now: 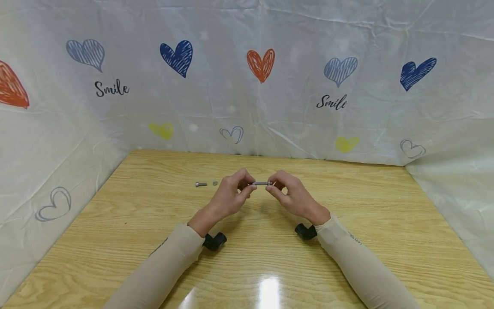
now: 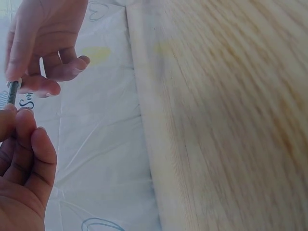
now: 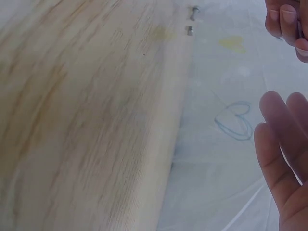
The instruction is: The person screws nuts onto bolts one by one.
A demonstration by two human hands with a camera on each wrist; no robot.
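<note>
Both hands meet over the table around a metal bolt (image 1: 261, 183), which lies level between them. My left hand (image 1: 229, 193) pinches its left end between thumb and fingers. My right hand (image 1: 292, 195) holds the other end between thumb and forefinger, where a small nut (image 1: 269, 183) shows on the shank. In the left wrist view the threaded part of the bolt (image 2: 11, 96) stands out between the fingertips of the two hands. The bolt's left end is hidden in the left fingers. In the right wrist view the right hand's other fingers (image 3: 274, 159) extend loosely.
A shorter bolt (image 1: 201, 184) with a cylindrical head lies on the wooden table (image 1: 154, 240), left of the left hand. Beside it lies a loose nut (image 1: 215, 183). A white cloth (image 1: 293, 128) printed with hearts hangs behind the table and along its sides.
</note>
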